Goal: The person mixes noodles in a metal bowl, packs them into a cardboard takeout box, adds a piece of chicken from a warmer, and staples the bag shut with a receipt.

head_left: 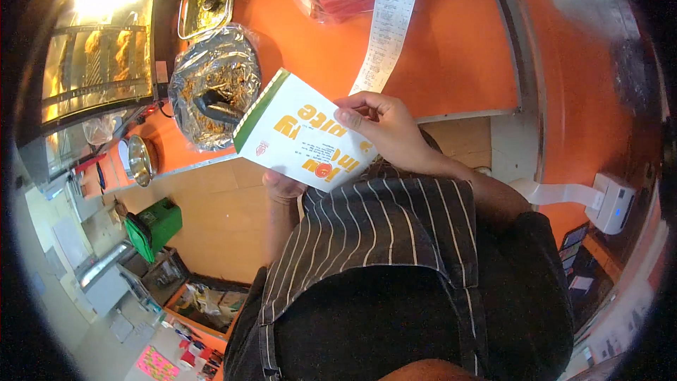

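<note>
In the head view, the white packet [310, 142] is held up in front of the striped apron [367, 219], tilted, its green, notched end pointing left toward the film-wrapped bowl [204, 123]; whether the two touch cannot be told. The right hand [390, 129] pinches the upper right side, thumb on the printed face and fingers curled over the edge, just below the receipt [392, 25]. The left hand [284, 187] is at the lower edge, partly hidden behind the packet, so how tightly its fingers close cannot be told. The packet looks like thin paper or light card: probably light, flat enough to keep its shape, dry rather than slippery, yet easily creased. What it contains, if anything, does not show. Opposite edges seem the soundest hold, with gentle thumb pressure; the notched end looks likeliest to bend or tear.
</note>
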A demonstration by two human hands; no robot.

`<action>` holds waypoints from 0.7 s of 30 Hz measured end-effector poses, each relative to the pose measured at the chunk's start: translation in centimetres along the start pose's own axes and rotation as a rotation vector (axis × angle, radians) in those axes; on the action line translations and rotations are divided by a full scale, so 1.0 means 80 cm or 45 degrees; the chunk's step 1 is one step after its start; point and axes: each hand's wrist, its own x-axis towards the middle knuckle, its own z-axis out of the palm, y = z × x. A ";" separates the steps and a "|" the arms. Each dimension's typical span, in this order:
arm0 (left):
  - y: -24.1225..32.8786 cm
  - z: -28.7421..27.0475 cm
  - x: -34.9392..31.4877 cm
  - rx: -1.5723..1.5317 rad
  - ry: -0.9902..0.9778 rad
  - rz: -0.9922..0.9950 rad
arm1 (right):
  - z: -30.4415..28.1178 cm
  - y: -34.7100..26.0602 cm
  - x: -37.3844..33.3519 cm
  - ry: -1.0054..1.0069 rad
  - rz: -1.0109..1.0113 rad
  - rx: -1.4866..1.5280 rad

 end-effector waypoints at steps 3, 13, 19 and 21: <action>0.018 -0.017 -0.001 0.104 0.038 0.038 | 0.020 0.011 0.008 0.024 -0.015 0.132; 0.082 -0.019 0.023 0.044 0.243 -0.167 | 0.090 0.052 0.031 0.131 0.123 0.357; 0.106 -0.015 0.048 0.389 0.397 -0.136 | 0.127 0.069 0.039 0.389 -0.251 0.007; 0.115 -0.013 0.050 0.583 0.413 -0.191 | 0.147 0.057 0.036 0.422 -0.317 -0.109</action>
